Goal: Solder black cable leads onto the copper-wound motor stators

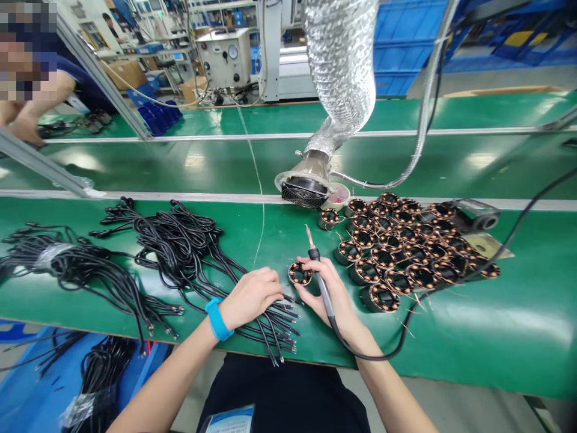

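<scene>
My right hand [331, 294] is closed with a soldering iron [323, 291] lying across it, its tip pointing up and away from me. Its thumb and fingertips also rest on the edge of one motor stator [299, 274] with copper windings. Left of that, my left hand [255, 294], with a blue band on the wrist, has curled fingers pinched at a black cable [292, 299]. The fingertips partly hide the grip. Under and beside this hand spreads a pile of black cables [180, 240], their stripped ends fanned toward me.
Several stators [406, 234] crowd the right side, near a metal soldering-iron stand [478, 213]. A fume-extraction hose [342, 66] hangs over the table [518, 313], above a small round dish [338, 195]. Bundled cables [58, 258] lie left; another person's hand [27, 129] is far left.
</scene>
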The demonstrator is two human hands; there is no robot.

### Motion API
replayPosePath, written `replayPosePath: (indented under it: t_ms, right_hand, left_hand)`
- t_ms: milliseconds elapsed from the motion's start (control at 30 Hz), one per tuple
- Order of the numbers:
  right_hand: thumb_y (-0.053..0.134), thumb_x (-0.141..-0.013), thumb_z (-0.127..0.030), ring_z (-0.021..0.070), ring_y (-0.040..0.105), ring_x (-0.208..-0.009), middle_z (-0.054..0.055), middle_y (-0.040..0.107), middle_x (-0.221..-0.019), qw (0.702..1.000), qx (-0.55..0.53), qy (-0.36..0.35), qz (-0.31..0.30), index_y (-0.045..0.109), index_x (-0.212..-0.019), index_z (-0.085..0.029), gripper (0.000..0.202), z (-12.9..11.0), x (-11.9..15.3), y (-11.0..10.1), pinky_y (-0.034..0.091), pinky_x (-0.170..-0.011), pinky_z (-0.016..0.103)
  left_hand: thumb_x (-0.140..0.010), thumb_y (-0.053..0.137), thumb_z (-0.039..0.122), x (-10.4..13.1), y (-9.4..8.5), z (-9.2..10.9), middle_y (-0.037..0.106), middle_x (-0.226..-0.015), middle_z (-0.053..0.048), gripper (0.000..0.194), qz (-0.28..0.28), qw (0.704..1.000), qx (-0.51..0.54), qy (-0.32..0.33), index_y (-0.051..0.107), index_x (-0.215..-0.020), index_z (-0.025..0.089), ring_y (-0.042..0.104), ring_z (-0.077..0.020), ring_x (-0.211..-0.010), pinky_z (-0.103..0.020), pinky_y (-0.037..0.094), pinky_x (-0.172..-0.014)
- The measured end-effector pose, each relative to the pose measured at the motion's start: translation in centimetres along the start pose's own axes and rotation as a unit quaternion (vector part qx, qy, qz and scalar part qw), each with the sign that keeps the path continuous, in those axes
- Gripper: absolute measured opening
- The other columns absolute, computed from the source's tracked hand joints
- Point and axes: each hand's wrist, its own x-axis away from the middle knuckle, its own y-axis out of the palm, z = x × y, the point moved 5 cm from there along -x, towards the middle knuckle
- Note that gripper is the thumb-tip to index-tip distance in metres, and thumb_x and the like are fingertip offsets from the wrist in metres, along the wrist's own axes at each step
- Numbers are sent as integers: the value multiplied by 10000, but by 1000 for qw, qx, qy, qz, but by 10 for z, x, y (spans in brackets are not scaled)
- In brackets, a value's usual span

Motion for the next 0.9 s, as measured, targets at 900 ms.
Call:
replayPosePath:
  t_ms: [900]
  right_hand:
    - [607, -890, -143, 131, 613, -778, 1, 526, -930, 983, -85, -22, 159, 569, -1054, -263, 206, -38, -37, 22, 542, -731, 273]
  left_hand:
    - [-857, 662, 340, -19, -35, -25, 679, -746, -46, 258, 188, 894, 368, -175, 743, -975, 125, 564, -127, -628, -232, 465, -609]
